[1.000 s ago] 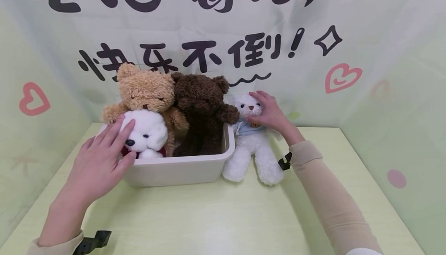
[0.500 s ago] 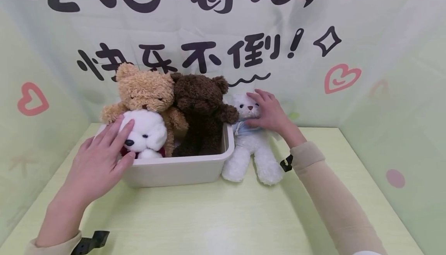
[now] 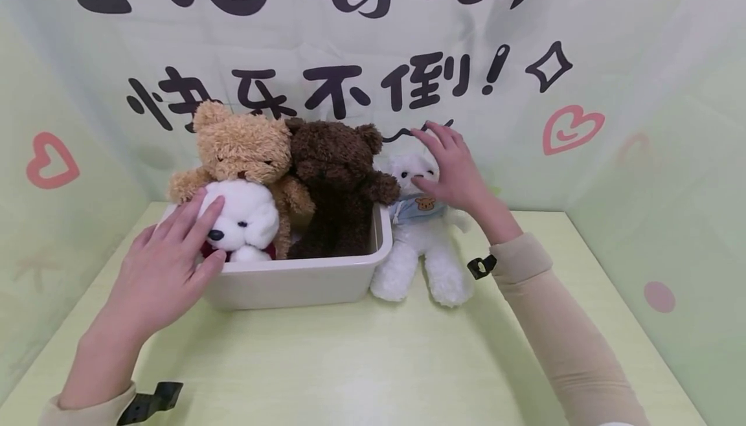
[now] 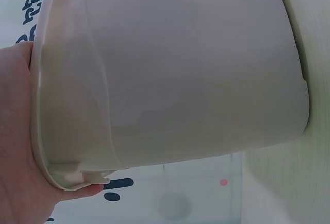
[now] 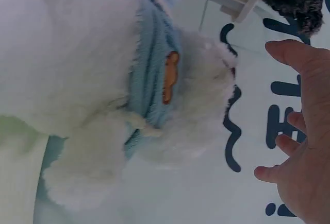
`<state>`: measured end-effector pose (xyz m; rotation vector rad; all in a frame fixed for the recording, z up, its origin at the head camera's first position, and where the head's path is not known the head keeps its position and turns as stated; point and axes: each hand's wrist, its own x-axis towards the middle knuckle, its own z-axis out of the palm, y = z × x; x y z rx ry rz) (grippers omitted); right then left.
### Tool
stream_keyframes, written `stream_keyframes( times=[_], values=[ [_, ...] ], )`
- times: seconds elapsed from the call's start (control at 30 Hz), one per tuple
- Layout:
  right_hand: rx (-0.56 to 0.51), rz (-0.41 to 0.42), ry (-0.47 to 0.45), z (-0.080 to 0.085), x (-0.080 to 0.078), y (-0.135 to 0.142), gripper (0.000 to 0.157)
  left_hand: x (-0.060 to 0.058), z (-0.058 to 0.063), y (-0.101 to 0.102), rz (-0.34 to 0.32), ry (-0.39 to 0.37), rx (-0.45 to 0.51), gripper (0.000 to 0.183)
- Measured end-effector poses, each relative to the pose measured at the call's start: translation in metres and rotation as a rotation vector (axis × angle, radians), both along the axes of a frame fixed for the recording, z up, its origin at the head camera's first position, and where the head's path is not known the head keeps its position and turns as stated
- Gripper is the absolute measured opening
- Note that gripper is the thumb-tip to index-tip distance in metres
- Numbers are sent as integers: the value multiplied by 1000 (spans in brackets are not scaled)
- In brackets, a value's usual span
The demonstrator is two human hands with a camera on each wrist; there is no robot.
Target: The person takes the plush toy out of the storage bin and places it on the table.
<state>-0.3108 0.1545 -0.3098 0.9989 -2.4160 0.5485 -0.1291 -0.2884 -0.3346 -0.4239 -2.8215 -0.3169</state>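
A white plush dog [image 3: 250, 209] sits at the left end of a white plastic bin [image 3: 303, 285]. My left hand [image 3: 154, 270] rests on the dog's head and over the bin's left rim, fingers extended. The left wrist view shows the bin's outer wall [image 4: 196, 69] beside that hand [image 4: 15, 141]. To the right of the bin, a white teddy bear [image 3: 415, 251] in a light blue top sits against the back wall. Spread fingers mark my right hand [image 3: 460, 170], just beside the bear's head; in the right wrist view a gap separates hand [image 5: 309, 136] and bear [image 5: 201, 100].
A tan teddy bear [image 3: 245, 147] and a dark brown teddy bear [image 3: 332, 154] stand in the bin, against its back. The bin is on a pale wooden table [image 3: 361, 361]. Printed cloth walls [image 3: 629, 89] enclose the table's back and sides.
My right hand has moved up and away from the white teddy bear's face, so its shirt badge shows again. My left hand stays on the plush dog.
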Motion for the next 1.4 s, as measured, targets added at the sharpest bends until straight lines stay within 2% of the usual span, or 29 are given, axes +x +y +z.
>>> stream_keyframes(
  times=[0.13, 0.37, 0.5, 0.6, 0.7, 0.8, 1.0, 1.17, 1.4],
  values=[
    [-68, 62, 49, 16, 10, -11, 73, 1, 2, 1, 1, -7, 1, 73],
    [-145, 243, 150, 33, 23, -48, 65, 3, 3, 2, 4, 1, 10, 73],
    [-128, 308, 184, 38, 29, -73, 68, 3, 3, 1, 8, 6, 14, 72],
    [-66, 321, 197, 39, 33, -89, 75, 2, 3, 1, 8, 8, 12, 72],
    [35, 305, 231, 38, 34, -102, 81, 2, 3, 1, 9, 7, 11, 73],
    [148, 251, 261, 36, 36, -111, 84, 3, 3, 2, 7, 10, 7, 73],
    [313, 146, 242, 29, 34, -122, 85, 2, 3, 4, 4, 3, 10, 73],
    [375, 108, 263, 25, 31, -130, 82, 1, 2, 4, 4, -5, 9, 73],
    [390, 62, 286, 21, 25, -136, 80, 2, 2, 2, 6, -2, 11, 73]
  ],
)
